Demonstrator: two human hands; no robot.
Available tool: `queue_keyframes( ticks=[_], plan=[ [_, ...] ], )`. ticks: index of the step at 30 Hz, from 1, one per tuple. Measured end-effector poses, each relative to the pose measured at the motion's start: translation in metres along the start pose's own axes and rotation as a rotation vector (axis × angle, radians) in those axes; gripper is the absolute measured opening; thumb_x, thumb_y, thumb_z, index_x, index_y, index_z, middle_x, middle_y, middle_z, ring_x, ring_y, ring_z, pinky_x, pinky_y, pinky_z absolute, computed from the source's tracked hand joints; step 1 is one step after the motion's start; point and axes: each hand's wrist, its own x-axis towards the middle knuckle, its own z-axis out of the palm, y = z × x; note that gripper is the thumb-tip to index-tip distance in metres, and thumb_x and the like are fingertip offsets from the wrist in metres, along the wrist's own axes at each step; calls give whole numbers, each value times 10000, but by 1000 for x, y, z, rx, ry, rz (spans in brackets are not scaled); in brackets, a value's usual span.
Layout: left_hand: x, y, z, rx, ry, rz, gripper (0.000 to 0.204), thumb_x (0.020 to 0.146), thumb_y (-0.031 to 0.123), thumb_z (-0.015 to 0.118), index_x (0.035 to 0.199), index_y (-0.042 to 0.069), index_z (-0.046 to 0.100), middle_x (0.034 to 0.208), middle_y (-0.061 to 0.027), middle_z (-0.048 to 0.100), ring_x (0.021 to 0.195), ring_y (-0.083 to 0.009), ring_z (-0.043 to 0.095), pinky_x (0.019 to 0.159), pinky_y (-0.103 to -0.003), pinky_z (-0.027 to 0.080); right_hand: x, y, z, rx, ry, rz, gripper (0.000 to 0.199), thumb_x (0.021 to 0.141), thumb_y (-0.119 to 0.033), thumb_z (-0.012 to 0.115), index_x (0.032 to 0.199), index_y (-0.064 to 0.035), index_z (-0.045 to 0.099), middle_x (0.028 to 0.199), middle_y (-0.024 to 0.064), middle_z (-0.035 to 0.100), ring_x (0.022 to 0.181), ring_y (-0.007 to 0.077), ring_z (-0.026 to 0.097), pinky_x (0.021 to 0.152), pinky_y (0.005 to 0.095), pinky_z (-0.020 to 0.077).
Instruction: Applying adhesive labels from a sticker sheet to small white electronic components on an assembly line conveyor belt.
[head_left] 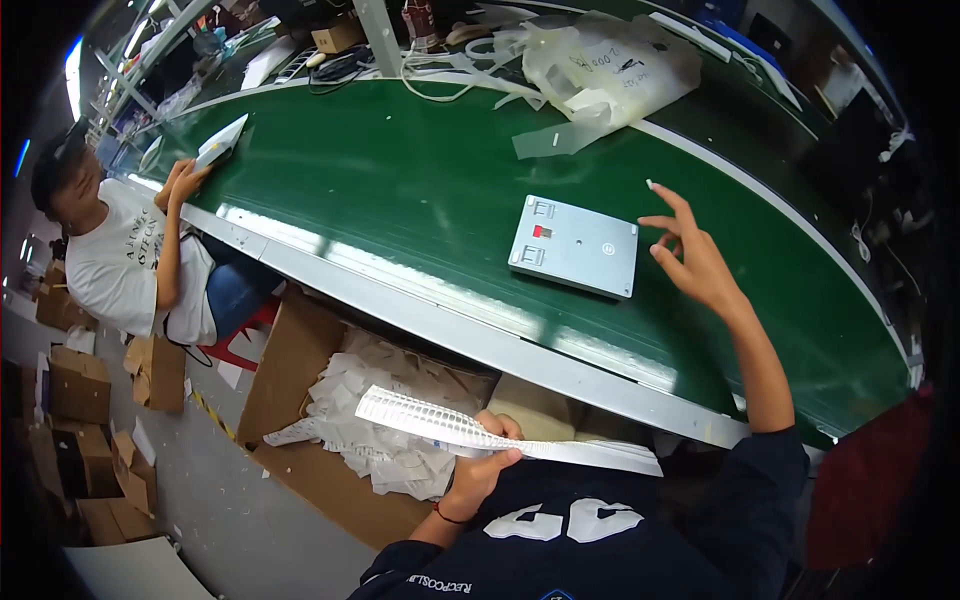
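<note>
My left hand (pixel 478 478) is closed on a long, bent sheet of small white labels (pixel 420 415), held in front of my body and above the carton. My right hand (pixel 697 262) is raised over the green belt with its fingers spread. A tiny white piece, seemingly a label, shows at the tip of its index finger. Just left of those fingers a flat silver-grey box-shaped device (pixel 580 250) lies on the belt, apart from the hand. It has a small red sticker (pixel 541 231) between two mounting slots.
The green belt (pixel 400 150) has a metal edge (pixel 430 325). A crumpled plastic bag (pixel 610 75) lies at its far side. Below the edge stands an open carton (pixel 290 370) of waste paper (pixel 380 420). At left a seated co-worker (pixel 130 240) holds a pale flat device (pixel 220 142).
</note>
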Motion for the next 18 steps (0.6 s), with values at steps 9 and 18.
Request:
queue_keyframes(
  ticks=[9,18],
  plan=[
    [-6,1,-2,2,12,5,297,653,-46,599,748,101,359,757,-76,481,691,-149,441,643,-210,355,-9,-9,30,-230,43,-193,679,713,-64,567,1301,-131,234,1086,98,531,699,175,496,644,255,401],
    [-8,3,-2,-27,26,-19,301,652,-48,598,753,103,358,760,-77,481,693,-152,443,650,-213,356,12,3,17,382,76,-25,229,717,-54,564,946,-58,577,918,76,524,681,179,480,624,271,415]
  ],
)
